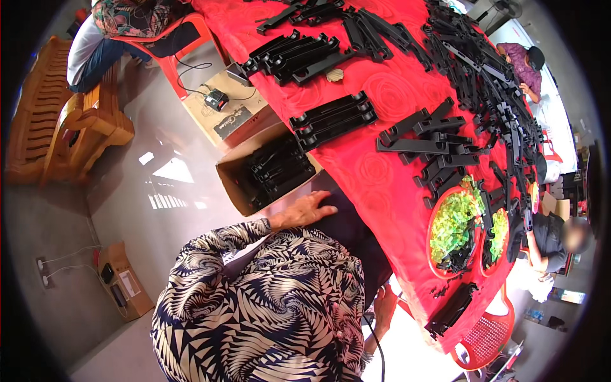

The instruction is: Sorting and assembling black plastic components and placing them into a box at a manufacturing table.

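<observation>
The single head camera looks steeply down from above the person's patterned blouse (267, 305). It faces the red-covered table (382, 172), just beyond the left hand's fingers (321, 205).

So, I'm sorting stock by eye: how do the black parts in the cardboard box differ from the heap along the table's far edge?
The parts in the cardboard box lie stacked side by side; the heap is a loose tangle. The box sits on the floor beside the table; the heap lies on the red cloth. Both look like long black plastic pieces.

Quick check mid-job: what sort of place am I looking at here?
Probably a small informal assembly workshop: a long table with a red cloth piled with black plastic parts, a cardboard box of more parts beside it, co-workers seated around.
</observation>
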Tool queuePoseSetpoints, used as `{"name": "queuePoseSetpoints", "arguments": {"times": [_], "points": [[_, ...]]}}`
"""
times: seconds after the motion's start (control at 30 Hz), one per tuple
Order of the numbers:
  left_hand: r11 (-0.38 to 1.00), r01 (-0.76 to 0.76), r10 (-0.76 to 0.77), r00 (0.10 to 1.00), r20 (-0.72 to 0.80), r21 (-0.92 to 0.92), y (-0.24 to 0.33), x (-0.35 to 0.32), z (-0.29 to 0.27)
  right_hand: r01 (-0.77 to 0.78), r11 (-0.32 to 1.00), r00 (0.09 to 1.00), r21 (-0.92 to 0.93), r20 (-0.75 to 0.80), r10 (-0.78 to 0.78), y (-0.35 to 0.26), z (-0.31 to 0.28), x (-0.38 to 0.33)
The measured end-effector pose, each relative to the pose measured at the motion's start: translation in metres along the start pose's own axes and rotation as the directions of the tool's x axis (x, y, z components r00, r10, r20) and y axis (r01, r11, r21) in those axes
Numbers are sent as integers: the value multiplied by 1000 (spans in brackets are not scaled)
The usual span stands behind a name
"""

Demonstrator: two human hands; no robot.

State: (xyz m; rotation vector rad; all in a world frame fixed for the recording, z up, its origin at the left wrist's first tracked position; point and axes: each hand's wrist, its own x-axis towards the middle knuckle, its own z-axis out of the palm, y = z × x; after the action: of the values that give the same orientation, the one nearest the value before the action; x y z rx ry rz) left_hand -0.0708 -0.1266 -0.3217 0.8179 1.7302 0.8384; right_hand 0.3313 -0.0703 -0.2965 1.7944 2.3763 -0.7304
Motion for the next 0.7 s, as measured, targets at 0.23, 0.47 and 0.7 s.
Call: {"name": "queuePoseSetpoints", "arguments": {"times": [0.23,0.47,0.7], "points": [[696,-282,337,940,46,661,-14,7,43,294,947,948,132,-164,-272,-47,-15,9],[730,-311,343,937,68,609,-9,16,43,380,870,925,314,-110,-364,-80,9,41],[568,-615,772,629,-94,547,15,-1,16,342,843,936,416,-232,-265,-64,39,75]]}}
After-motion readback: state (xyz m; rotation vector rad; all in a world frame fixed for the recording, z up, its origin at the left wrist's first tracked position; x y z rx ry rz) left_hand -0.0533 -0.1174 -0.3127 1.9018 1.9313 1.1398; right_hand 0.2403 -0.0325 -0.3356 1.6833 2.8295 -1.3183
